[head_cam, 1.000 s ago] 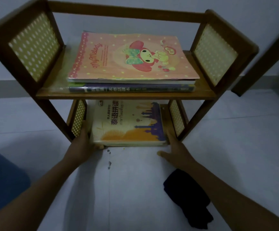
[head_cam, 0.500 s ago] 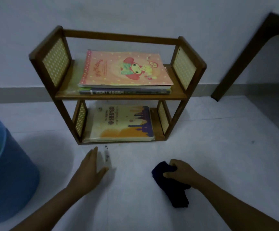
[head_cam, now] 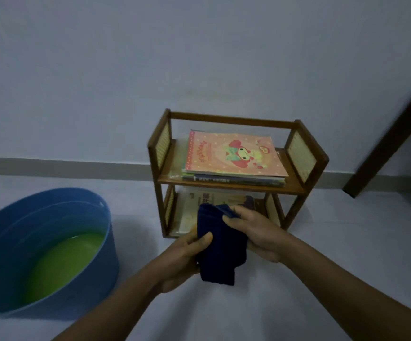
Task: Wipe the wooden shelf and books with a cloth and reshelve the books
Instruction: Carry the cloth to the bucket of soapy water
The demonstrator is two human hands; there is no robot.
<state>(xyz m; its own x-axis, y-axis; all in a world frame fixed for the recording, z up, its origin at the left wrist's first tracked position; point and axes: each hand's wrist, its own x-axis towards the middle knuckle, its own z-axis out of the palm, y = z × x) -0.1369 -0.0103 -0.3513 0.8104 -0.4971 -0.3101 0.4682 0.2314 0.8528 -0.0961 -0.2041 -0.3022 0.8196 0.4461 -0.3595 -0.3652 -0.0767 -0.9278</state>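
Both hands hold a dark blue cloth [head_cam: 220,244] in the air in front of the shelf [head_cam: 234,188]. The left hand [head_cam: 189,254] grips its lower left side, thumb pressed across the fabric; the right hand [head_cam: 256,232] pinches the upper right edge with fingers closed on it. The cloth hangs bunched between them, its lower end loose below the left hand.

The shelf stands on the floor [head_cam: 322,267] against the wall [head_cam: 199,57] — a small wooden frame with two levels and woven side panels. On its upper level lies a flat stack of books, a pink book [head_cam: 234,153] with a cartoon figure on top and darker books [head_cam: 234,179] beneath. On the lower level a pale book [head_cam: 194,205] lies flat, partly hidden behind the cloth and hands.

Left of the shelf, well apart from it, sits a blue tub [head_cam: 39,244] holding greenish liquid [head_cam: 61,264]. Right of the shelf a dark slanted leg [head_cam: 383,146] — whether of a desk cannot be told — comes down to the floor near the wall.
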